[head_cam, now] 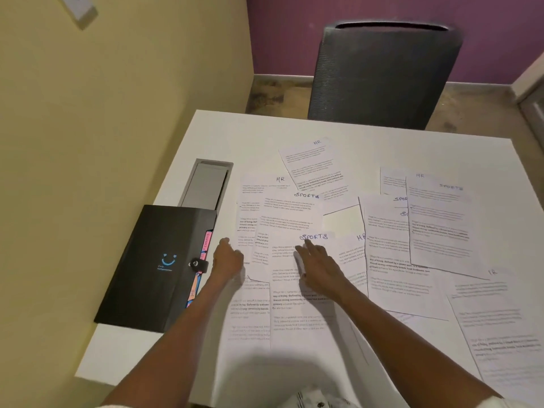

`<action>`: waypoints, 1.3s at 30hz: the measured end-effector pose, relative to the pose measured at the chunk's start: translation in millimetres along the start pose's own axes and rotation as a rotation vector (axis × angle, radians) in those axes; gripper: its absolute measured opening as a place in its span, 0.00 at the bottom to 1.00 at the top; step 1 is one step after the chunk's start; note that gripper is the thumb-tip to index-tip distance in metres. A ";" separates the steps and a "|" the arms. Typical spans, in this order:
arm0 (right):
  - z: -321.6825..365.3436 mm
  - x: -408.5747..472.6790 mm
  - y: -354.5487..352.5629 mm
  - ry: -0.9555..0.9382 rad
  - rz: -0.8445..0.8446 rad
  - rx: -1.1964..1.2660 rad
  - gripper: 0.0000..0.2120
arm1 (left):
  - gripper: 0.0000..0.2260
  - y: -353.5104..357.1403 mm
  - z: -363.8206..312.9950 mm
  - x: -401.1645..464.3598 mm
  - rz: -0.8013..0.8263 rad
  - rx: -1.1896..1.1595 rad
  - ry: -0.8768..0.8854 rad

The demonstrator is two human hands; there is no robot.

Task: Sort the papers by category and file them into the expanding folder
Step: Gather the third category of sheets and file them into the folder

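On table [382,142] | papers [435,231] marked HR, SPORTS | folder [153,269] closed

Printed text on papers [297,293] illegible

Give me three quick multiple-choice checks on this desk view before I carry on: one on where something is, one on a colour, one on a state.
1. Where does the expanding folder lie?
A. At the table's left edge, left of the papers
B. On the chair
C. Under the papers at the right

2. What colour is the folder's cover?
A. White
B. Black with a blue smiley
C. Red

3. What state is the folder in?
A. Wide open, pockets fanned out
B. Closed, its strap snapped over the flap
C. Standing upright

Answers:
1 A: it lies by the wall side of the white table, beside the left hand.
2 B: dark cover, blue smiley print.
3 B: the strap's snap sits fastened, with only tab edges showing, while the right hand rests on a sheet headed SPORTS.
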State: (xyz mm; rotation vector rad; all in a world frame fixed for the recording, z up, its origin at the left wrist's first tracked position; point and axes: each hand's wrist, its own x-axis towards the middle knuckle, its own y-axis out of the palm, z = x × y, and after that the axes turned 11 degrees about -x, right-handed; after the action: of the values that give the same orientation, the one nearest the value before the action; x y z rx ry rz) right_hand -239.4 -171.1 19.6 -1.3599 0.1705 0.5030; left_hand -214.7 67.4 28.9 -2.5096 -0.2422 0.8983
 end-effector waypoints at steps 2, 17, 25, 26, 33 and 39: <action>-3.0 4.7 5.5 -0.026 0.050 -0.079 0.22 | 0.25 1.1 -7.8 11.2 0.005 -0.004 -0.013; -11.0 5.9 18.0 -0.048 0.140 -0.223 0.28 | 0.11 7.8 -31.3 56.6 0.059 0.123 0.136; -12.1 1.7 18.6 -0.061 0.130 -0.231 0.25 | 0.17 -6.5 -67.5 19.9 -0.252 0.154 0.340; -13.1 1.4 18.6 -0.061 0.137 -0.229 0.23 | 0.15 -12.1 -74.0 13.7 -0.285 0.169 0.367; -18.9 8.3 -12.0 0.055 0.073 0.175 0.21 | 0.12 -48.6 -103.8 -31.3 -0.516 0.105 0.483; -11.4 5.9 -92.1 0.260 -0.112 0.960 0.32 | 0.14 -43.9 -101.6 -68.0 -0.273 -0.155 0.419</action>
State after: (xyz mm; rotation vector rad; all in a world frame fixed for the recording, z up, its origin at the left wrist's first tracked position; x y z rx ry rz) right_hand -191.8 -191.9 96.7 -0.4791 0.4763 0.0982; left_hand -202.9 47.8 156.8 -2.6480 -0.5138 0.2454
